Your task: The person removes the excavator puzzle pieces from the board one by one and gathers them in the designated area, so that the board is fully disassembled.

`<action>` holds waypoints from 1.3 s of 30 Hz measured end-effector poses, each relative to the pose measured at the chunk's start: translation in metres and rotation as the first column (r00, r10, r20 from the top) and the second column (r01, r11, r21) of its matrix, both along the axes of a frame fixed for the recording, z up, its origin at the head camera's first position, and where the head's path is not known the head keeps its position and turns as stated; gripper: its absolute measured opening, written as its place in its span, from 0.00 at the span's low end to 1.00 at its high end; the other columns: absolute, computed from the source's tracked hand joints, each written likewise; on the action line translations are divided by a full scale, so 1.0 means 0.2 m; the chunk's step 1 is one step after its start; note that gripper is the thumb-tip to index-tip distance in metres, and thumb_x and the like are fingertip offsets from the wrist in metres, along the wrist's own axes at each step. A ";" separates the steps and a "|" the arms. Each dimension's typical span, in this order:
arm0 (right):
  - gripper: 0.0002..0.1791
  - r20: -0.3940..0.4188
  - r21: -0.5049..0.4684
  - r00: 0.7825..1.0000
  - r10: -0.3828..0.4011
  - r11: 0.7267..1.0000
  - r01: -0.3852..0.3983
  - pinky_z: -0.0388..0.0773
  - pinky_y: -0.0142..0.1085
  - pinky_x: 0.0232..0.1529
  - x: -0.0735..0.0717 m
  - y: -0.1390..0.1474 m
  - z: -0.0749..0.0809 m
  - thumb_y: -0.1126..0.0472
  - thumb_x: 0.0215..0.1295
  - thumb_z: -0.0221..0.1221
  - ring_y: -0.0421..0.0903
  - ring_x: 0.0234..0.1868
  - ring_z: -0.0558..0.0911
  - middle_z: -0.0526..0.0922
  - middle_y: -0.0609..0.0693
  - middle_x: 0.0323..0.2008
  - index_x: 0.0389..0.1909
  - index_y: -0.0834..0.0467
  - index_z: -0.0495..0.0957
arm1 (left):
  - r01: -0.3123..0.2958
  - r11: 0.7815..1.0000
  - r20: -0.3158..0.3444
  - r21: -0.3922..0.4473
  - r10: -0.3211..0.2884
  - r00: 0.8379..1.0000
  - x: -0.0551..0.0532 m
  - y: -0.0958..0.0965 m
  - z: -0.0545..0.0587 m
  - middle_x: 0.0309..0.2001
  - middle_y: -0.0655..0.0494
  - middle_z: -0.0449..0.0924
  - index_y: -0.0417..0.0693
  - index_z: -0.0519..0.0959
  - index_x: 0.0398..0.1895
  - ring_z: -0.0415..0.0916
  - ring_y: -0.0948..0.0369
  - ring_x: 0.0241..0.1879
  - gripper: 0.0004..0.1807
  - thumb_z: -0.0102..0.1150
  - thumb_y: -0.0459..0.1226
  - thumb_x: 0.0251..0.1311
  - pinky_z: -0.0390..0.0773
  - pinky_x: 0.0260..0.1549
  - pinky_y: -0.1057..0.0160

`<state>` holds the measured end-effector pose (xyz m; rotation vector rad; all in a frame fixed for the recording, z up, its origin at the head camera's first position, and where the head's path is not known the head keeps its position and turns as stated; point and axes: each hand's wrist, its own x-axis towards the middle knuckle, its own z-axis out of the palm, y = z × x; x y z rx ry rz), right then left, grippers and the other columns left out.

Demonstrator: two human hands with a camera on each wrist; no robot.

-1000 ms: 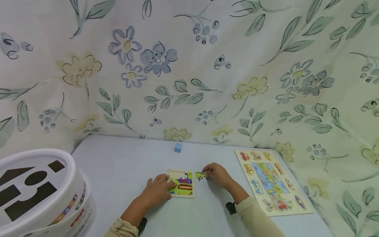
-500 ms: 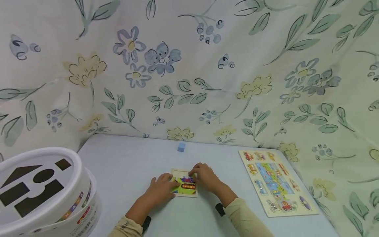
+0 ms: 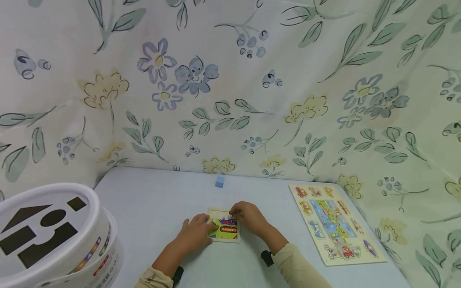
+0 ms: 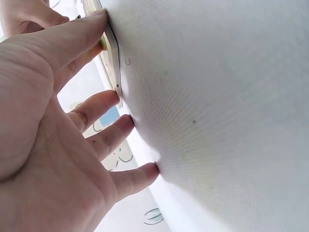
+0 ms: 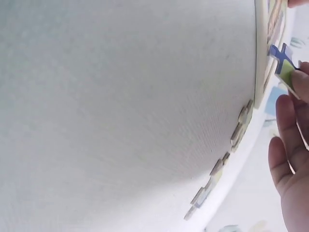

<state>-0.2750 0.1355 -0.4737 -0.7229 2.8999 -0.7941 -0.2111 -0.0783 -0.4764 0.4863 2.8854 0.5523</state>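
Observation:
A small square wooden jigsaw tray (image 3: 225,241) lies on the white table in the head view, its picture showing a tracked vehicle on green. Bare wood shows along its far side. My left hand (image 3: 194,233) rests at its left edge, index finger over the picture. In the left wrist view the thumb touches the tray's side (image 4: 114,60), and two spread fingertips rest on the table. My right hand (image 3: 250,218) pinches a blue-and-green puzzle piece (image 5: 285,65), tilted above the tray's right side. From the head that piece is mostly hidden by the fingers.
Loose puzzle pieces (image 5: 241,126) lie on the table beside the tray. Beyond it sits a blue block (image 3: 220,182). A larger picture puzzle board (image 3: 302,236) lies at the right; a white bucket (image 3: 94,212) with a shape-hole lid stands at the left. Floral cloth hangs behind.
From the loose pieces right of the tray, my right hand has moved left with a piece to the tray's far right part. My left hand stays at the tray.

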 end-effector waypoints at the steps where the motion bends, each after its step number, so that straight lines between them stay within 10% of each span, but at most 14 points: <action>1: 0.08 0.022 -0.024 1.000 -0.010 1.000 0.011 0.79 0.39 0.49 0.00 0.00 0.00 0.68 0.64 0.61 0.41 0.45 0.81 0.83 0.42 0.39 0.37 0.52 0.84 | 0.000 1.000 0.002 0.000 0.000 1.000 0.00 0.00 0.00 0.64 0.47 0.69 0.58 0.81 0.55 0.60 0.45 0.68 0.21 0.67 0.44 0.57 0.56 0.60 0.29; 11: 0.07 0.188 -0.274 0.975 -0.121 0.947 0.170 0.77 0.35 0.37 -0.04 0.17 0.04 0.67 0.70 0.54 0.42 0.38 0.77 0.82 0.47 0.40 0.42 0.57 0.80 | 0.004 1.000 -0.014 0.012 -0.004 1.000 0.01 0.00 0.01 0.65 0.46 0.68 0.57 0.81 0.56 0.59 0.45 0.68 0.21 0.67 0.43 0.57 0.56 0.60 0.29; 23: 0.09 0.298 -0.219 0.896 -0.329 0.890 0.400 0.76 0.39 0.46 -0.05 0.56 -0.03 0.69 0.69 0.54 0.43 0.43 0.78 0.82 0.49 0.42 0.43 0.59 0.81 | 0.009 1.000 -0.022 0.010 -0.009 1.000 0.01 0.00 0.01 0.63 0.46 0.69 0.56 0.81 0.55 0.60 0.45 0.67 0.21 0.67 0.43 0.57 0.58 0.60 0.29; 39: 0.09 0.293 -0.195 0.892 -0.345 0.891 0.409 0.75 0.40 0.49 -0.04 0.59 -0.08 0.71 0.68 0.54 0.43 0.44 0.78 0.82 0.49 0.41 0.41 0.59 0.81 | 0.013 0.999 -0.021 0.032 -0.012 1.000 0.01 -0.01 -0.01 0.63 0.47 0.69 0.57 0.81 0.56 0.60 0.46 0.67 0.20 0.66 0.43 0.58 0.57 0.60 0.30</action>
